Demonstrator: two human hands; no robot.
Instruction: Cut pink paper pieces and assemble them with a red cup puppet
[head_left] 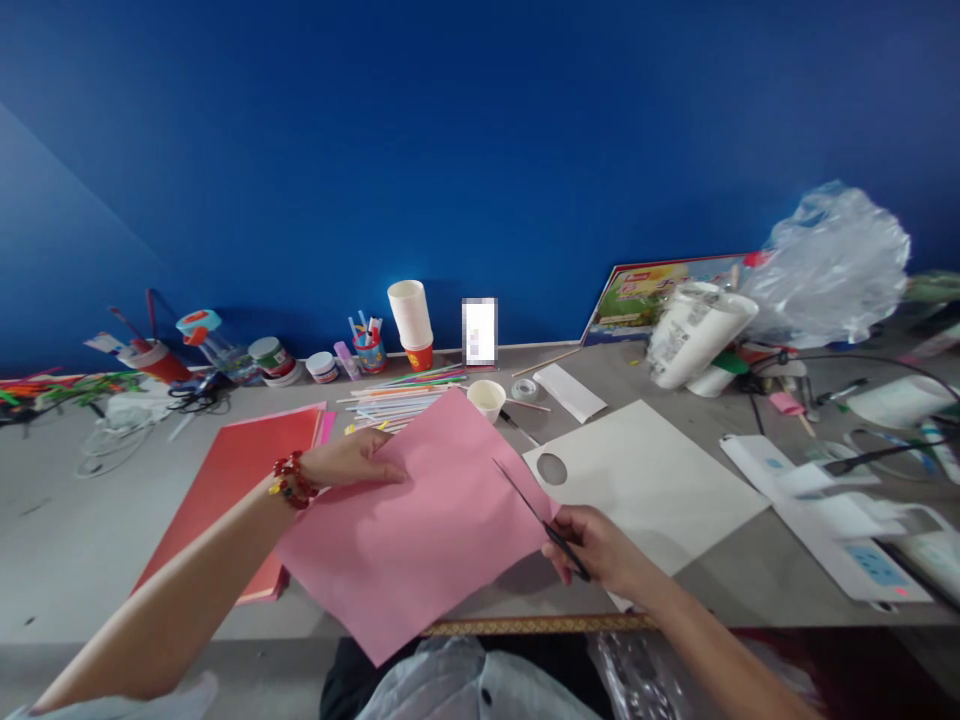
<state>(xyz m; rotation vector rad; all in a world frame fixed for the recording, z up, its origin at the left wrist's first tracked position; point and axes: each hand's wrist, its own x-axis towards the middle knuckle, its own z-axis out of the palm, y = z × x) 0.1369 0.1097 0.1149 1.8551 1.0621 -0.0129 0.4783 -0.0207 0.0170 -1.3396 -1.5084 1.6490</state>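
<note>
- paper sheet (420, 530) on table (67, 540), between left hand (352, 462) and right hand (600, 550);
- folder (225, 490) left of sheet;
- cardboard (652, 480) right;
- small cup (486, 399), straws (397, 400) behind

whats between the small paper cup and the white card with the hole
In the head view, a tape roll and a white paper strip lie between the cup and the card.

Pink paper sheet (420, 520), black scissors (536, 515), red card (240, 470), white card (645, 480), grey tabletop (67, 540), deep blue wall (480, 150).
</note>
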